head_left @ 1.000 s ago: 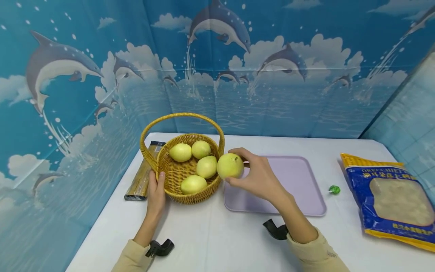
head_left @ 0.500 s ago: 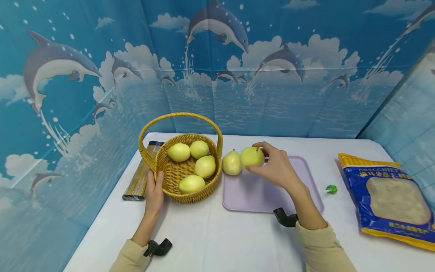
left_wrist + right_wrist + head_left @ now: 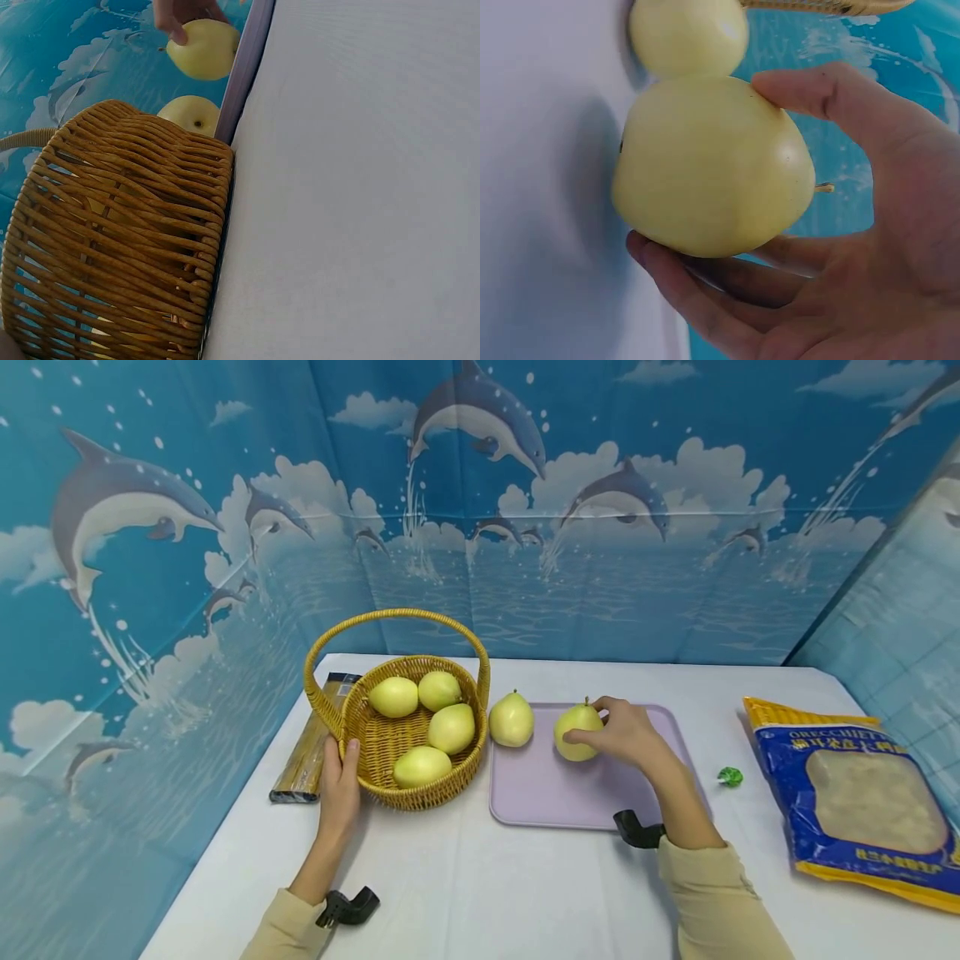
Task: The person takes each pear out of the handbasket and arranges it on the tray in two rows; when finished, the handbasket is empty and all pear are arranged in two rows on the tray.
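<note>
My right hand (image 3: 630, 735) holds a pale yellow-green pear (image 3: 577, 732) between thumb and fingers, stem up, over the middle of the lilac tray (image 3: 555, 802). A second pear (image 3: 512, 720) stands upright at the tray's back left corner. In the right wrist view the thumb lies on one side of the held pear (image 3: 712, 169) and the fingers on the other. My left hand (image 3: 340, 789) rests against the left side of the wicker basket (image 3: 423, 797), thumb at the rim. Several pears (image 3: 422, 767) lie in the basket; its handle arches above them.
A long brown packet (image 3: 307, 760) lies left of the basket, partly behind it. Right of the tray are a small green wrapped item (image 3: 730, 777) and a large blue and yellow bag (image 3: 862, 802). A dolphin-printed curtain (image 3: 480, 577) hangs behind the table.
The right hand has carried its pear rightwards from beside the basket and lowered it over the tray. The other tray pear, formerly hidden, shows. The left hand has stayed at the basket.
</note>
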Action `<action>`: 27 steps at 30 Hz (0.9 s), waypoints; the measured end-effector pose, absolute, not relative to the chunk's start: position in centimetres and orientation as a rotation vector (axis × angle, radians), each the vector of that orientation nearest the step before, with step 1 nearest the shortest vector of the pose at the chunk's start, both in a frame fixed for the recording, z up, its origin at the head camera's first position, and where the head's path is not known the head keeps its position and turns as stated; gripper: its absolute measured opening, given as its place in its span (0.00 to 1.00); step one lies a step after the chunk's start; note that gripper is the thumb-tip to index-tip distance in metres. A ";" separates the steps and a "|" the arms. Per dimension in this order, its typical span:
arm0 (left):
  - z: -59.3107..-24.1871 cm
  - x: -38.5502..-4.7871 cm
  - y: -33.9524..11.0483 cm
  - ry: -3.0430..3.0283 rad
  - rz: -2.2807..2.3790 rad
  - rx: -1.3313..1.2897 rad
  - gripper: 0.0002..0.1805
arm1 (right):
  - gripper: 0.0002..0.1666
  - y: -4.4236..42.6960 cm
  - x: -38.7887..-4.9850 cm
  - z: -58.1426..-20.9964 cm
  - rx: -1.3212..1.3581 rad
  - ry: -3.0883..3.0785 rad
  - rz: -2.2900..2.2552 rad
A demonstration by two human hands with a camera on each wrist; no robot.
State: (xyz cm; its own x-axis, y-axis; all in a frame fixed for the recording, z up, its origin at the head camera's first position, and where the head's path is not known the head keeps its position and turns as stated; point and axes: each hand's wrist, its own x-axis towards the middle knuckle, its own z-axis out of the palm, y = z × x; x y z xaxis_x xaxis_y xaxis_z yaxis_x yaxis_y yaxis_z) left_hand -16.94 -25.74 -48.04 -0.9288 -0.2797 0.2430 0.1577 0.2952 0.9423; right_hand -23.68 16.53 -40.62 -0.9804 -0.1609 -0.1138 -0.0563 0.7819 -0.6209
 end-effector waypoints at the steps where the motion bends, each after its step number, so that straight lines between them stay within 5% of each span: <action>1: -48.0 -17.0 -25.7 -2.210 -1.667 0.108 0.28 | 0.54 16.6 -23.8 -40.8 -0.164 2.807 -0.972; 27: -48.1 -16.9 -25.6 -2.238 -1.628 0.140 0.28 | 0.50 15.5 -24.2 -42.5 -0.008 2.880 -1.167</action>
State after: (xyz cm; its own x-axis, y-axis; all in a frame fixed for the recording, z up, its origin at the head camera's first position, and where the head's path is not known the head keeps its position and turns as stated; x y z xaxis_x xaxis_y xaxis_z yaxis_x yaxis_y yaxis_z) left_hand -16.86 -25.64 -48.06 -0.9271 -0.2919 0.2353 0.1340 0.3281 0.9351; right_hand -24.17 15.54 -42.53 -0.9994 -0.0172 -0.0293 0.0081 0.7179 -0.6961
